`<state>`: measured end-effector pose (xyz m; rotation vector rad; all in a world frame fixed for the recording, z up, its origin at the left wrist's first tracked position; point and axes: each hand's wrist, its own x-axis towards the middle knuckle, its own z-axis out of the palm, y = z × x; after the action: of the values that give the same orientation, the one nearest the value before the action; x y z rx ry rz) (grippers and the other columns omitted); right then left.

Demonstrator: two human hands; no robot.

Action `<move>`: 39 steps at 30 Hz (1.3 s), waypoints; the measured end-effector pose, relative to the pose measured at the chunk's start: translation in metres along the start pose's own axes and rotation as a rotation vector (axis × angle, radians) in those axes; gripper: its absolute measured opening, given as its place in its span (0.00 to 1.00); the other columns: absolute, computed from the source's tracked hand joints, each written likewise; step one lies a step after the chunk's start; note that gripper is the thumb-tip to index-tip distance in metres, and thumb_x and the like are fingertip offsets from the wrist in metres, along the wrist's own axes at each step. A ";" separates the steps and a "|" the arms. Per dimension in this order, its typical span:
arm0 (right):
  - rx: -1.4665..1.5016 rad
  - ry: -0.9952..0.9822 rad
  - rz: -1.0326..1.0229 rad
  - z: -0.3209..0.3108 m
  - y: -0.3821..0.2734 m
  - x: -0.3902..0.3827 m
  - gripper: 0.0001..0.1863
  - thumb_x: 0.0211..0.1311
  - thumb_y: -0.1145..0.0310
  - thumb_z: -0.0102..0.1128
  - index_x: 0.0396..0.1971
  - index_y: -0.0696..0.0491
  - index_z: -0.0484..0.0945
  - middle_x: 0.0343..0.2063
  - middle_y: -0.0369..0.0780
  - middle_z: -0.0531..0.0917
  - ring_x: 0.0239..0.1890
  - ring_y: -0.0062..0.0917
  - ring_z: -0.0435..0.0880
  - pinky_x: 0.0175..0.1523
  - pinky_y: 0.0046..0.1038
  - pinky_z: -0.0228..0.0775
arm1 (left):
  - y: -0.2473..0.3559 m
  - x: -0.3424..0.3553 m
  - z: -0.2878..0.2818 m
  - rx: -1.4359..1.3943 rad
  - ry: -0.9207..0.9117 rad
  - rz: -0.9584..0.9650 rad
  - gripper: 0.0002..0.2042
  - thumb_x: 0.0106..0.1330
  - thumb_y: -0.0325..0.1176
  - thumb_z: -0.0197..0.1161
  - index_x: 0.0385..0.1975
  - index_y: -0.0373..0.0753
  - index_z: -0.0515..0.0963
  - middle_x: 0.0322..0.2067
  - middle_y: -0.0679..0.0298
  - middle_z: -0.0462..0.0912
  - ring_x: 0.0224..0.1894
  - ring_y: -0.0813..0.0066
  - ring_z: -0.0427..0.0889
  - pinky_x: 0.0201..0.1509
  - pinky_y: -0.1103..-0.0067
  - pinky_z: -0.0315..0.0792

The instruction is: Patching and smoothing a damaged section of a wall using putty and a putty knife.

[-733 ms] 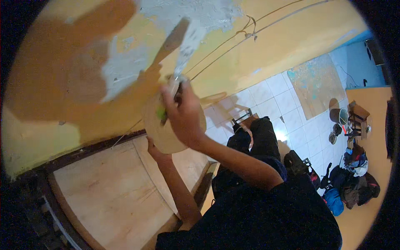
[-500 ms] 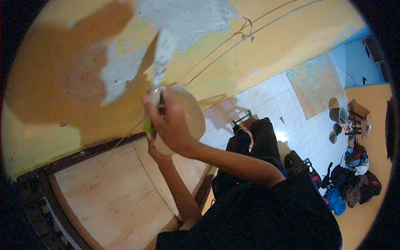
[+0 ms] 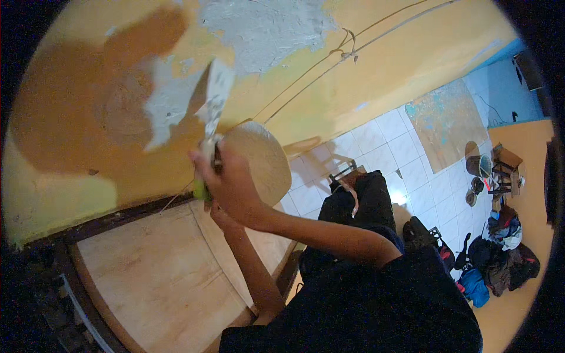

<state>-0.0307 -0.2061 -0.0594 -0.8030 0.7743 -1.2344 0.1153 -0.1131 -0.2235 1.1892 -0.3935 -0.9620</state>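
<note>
My right hand (image 3: 231, 187) is closed around the handle of a putty knife (image 3: 219, 85). Its broad, whitish-smeared blade points up beside a grey-white filler patch (image 3: 168, 109) on the yellow wall. Something bright green (image 3: 201, 189) shows below the fist, perhaps the handle's end. Just behind and below, my left hand (image 3: 220, 216) holds the edge of a round beige board (image 3: 268, 162), its fingers partly hidden by my right hand. A larger grey filler patch (image 3: 271, 29) covers the wall higher up.
Two thin cables (image 3: 306, 82) run along the wall. Below me are a dark-framed pale panel (image 3: 159, 276), a white tiled floor (image 3: 376, 147) with a stained sheet (image 3: 441, 126), a bucket (image 3: 484, 165), a wooden stool (image 3: 505, 165) and heaped bags and clothes (image 3: 497, 253).
My right hand and the putty knife have moved a little left and down, away from the larger filler patch. My left hand and the round board have stayed almost in place.
</note>
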 end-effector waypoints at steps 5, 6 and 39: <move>-0.115 0.012 -0.002 -0.006 0.024 -0.011 0.15 0.70 0.62 0.58 0.38 0.59 0.69 0.26 0.41 0.80 0.26 0.25 0.82 0.30 0.28 0.75 | 0.000 0.004 -0.008 -0.190 -0.038 -0.100 0.27 0.75 0.46 0.40 0.68 0.36 0.60 0.66 0.54 0.65 0.68 0.54 0.64 0.72 0.60 0.57; -0.116 0.009 0.001 -0.010 0.026 -0.007 0.15 0.70 0.62 0.58 0.38 0.59 0.69 0.26 0.41 0.80 0.26 0.25 0.82 0.30 0.28 0.75 | -0.001 0.005 -0.011 -0.193 -0.033 -0.103 0.27 0.75 0.46 0.40 0.67 0.36 0.60 0.66 0.54 0.65 0.68 0.54 0.64 0.72 0.60 0.57; -0.302 0.045 -0.066 -0.066 0.013 0.024 0.19 0.71 0.59 0.53 0.41 0.62 0.65 0.14 0.44 0.73 0.13 0.31 0.77 0.18 0.33 0.69 | -0.014 0.011 -0.047 -0.163 0.014 -0.116 0.26 0.74 0.48 0.44 0.65 0.37 0.63 0.64 0.54 0.67 0.64 0.51 0.67 0.67 0.56 0.63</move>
<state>-0.0765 -0.2348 -0.1062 -1.0555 0.9929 -1.2133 0.1490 -0.0948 -0.2554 1.0789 -0.2317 -1.0645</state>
